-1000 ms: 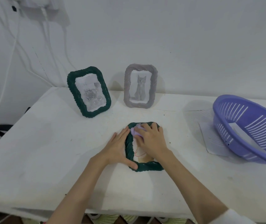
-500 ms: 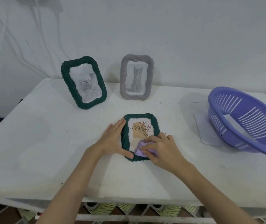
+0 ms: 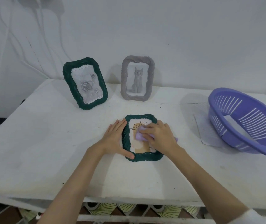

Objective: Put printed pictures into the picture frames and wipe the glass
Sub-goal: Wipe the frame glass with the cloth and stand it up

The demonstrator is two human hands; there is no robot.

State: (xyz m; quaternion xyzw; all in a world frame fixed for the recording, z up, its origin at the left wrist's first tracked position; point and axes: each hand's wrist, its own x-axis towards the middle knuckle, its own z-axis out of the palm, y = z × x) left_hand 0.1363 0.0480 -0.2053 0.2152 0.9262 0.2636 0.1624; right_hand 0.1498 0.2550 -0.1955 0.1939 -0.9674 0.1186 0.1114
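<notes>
Frame [image 3: 142,156] lies mid-table, hands [image 3: 115,139] flanking edges.

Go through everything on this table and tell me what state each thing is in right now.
Flat green frame: lying face up, picture inside.
Cloth: pressed on its glass.
Right hand: holds the cloth.
Left hand: flat, steadying the frame's edge.
Rose frame: standing, filled.
Cat frame: standing, filled.
Basket: tilted, resting on paper.
</notes>
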